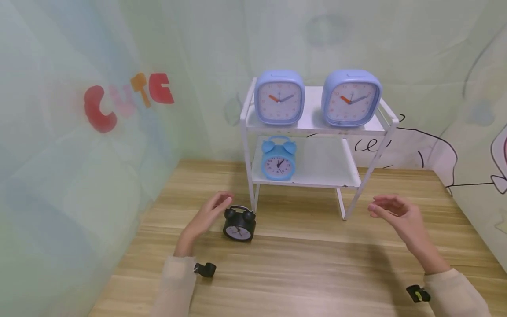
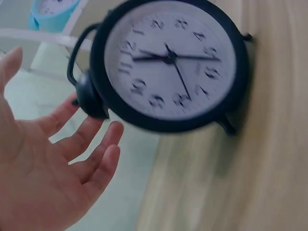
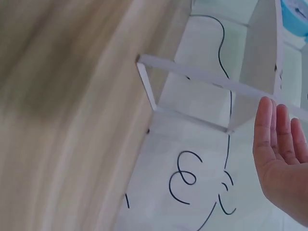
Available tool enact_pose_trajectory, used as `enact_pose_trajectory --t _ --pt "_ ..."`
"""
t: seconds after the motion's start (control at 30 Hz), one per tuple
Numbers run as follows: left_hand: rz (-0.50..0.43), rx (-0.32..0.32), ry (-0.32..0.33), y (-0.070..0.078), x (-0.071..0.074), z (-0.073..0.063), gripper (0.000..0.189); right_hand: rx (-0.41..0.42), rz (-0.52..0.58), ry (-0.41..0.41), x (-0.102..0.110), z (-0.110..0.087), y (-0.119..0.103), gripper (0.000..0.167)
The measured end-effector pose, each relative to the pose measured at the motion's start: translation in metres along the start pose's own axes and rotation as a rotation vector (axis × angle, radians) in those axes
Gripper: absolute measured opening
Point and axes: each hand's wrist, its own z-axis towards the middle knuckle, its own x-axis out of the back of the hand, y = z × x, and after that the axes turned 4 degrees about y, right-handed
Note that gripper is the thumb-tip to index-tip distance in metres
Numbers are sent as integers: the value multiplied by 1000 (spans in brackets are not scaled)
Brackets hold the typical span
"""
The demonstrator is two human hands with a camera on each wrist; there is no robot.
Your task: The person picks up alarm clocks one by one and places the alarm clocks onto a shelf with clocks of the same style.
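A black twin-bell alarm clock [image 1: 239, 225] stands on the wooden table, left of the rack's front leg. My left hand [image 1: 209, 215] hovers at its left, fingers loosely bent and holding nothing; in the left wrist view the fingertips [image 2: 114, 130] are close by the clock's bell. On the right, my right hand [image 1: 398, 215] is raised near the rack's right leg, fingers relaxed, nothing in it. A light blue twin-bell alarm clock [image 1: 278, 164] sits at the left of the lower shelf. Two periwinkle square clocks, one left [image 1: 279, 108] and one right [image 1: 351, 110], stand on top.
The white two-tier rack [image 1: 317, 185] stands at the back of the wooden table [image 1: 301, 273]. Pale fabric walls close in behind and on both sides, with coloured letters [image 1: 101, 110] at the left and black line drawings at the right.
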Motion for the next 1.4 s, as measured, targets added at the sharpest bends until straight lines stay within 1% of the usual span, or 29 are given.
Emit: enact_pose_trajectory --t 0.13,0.23,0.33,0.47,0.5,0.63,0.73,0.83,0.97,1.07,1.2,1.27,1.4 --pt "-11 27 -43 -10 4 -9 44 49 97 50 3 12 -7 21" --pt "-42 62 -70 -15 5 -15 47 98 167 68 2 24 -14 26" --pt "-61 116 -87 -19 6 -20 51 128 204 73 0 36 -21 30" --pt "-92 152 -116 -25 6 -25 57 156 263 67 -9 52 -29 27" --pt "-101 153 -120 -26 6 -25 58 174 265 60 -12 56 -31 26" --pt "-132 146 -132 -32 5 -27 60 249 344 11 -26 69 -37 22" --pt "-143 141 -143 -36 3 -28 60 274 410 -6 -37 76 -42 23" --pt "-158 136 -157 -39 2 -29 60 283 438 28 -46 81 -47 28" --pt "-160 122 -159 -41 0 -30 59 281 472 106 -55 84 -49 38" --pt "-157 102 -156 -42 0 -30 58 279 550 129 -57 84 -49 43" --pt "-165 67 -149 -46 -1 -30 54 299 638 102 -59 86 -48 45" --pt "-174 48 -148 -49 -2 -30 53 320 653 80 -60 87 -48 46" --pt "-228 36 -152 -55 -3 -30 49 350 659 58 -61 89 -47 47"
